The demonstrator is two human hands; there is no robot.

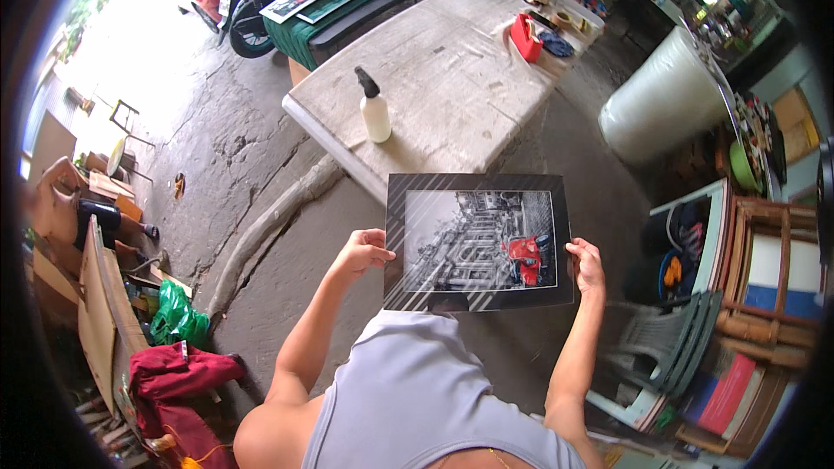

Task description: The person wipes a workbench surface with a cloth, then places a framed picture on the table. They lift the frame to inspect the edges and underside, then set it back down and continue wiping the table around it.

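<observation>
A flat black-bordered picture (469, 247) is held up in front of my chest, its face turned toward me. It shows a black-and-white street scene with a red vehicle, and pale diagonal streaks of reflection cross its surface. My left hand (358, 255) pinches the left edge, thumb at the front. On the opposite edge my right hand (588, 267) grips in the same way; the fingers behind the picture are hidden. Just beyond the picture stands a white spray bottle (376, 117) with a black trigger head, upright on the pale-covered table (426, 61).
A red tape dispenser (526, 37) lies at the table's far right. Framed pictures (300, 0) rest on a green-draped bench beyond. A bubble-wrap roll (660, 97) and stacked plastic chairs (673, 343) stand right. At left sits another person (65, 217) near a green bag (178, 314).
</observation>
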